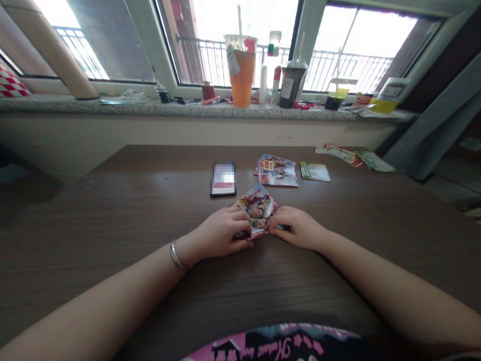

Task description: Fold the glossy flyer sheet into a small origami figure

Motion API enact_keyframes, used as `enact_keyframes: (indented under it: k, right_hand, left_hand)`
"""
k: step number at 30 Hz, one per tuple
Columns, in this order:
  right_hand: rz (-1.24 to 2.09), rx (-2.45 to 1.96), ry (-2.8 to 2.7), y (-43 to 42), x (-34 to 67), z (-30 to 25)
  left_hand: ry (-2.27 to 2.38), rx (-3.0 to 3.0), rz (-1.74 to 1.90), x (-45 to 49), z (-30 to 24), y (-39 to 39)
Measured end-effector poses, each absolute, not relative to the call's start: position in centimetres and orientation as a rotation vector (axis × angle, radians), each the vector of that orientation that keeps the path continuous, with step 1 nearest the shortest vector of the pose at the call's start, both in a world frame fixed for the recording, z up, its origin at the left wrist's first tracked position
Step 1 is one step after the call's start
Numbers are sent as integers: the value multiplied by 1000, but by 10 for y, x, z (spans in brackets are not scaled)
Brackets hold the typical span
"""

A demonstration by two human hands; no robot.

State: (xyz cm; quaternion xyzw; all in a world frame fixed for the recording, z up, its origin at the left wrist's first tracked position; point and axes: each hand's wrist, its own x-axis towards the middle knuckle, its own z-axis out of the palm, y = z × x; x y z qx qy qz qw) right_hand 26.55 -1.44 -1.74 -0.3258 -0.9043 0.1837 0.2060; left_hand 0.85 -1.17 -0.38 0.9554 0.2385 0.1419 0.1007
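A glossy printed leaflet [259,206] with a colourful picture lies on the brown table, turned at an angle between both hands. My left hand [229,228], a silver bangle on its wrist, grips the leaflet's left side with curled fingers. At the lower right edge, the fingers of my right hand [295,225] pinch the paper. Just beyond it lie similar printed leaflets [280,173], overlapping one another. A phone [223,178] with a lit, blurred screen rests a little ahead of my left hand.
A small green-and-white packet [315,172] lies right of the leaflets, with more colourful packets [347,155] at the far right. Behind the table, the stone windowsill [188,110] carries an orange drink cup [242,75], a dark drink cup [291,85] and several small items.
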Motion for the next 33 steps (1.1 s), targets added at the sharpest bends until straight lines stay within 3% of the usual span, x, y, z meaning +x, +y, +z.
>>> enact_keyframes:
  k: [16, 33]
  right_hand:
    - [539, -878, -2508, -14, 262, -17]
    - [555, -1061, -2426, -16, 262, -17]
  left_hand:
    - [978, 2529, 546, 19, -6, -16]
    - [1106, 2606, 519, 14, -12, -11]
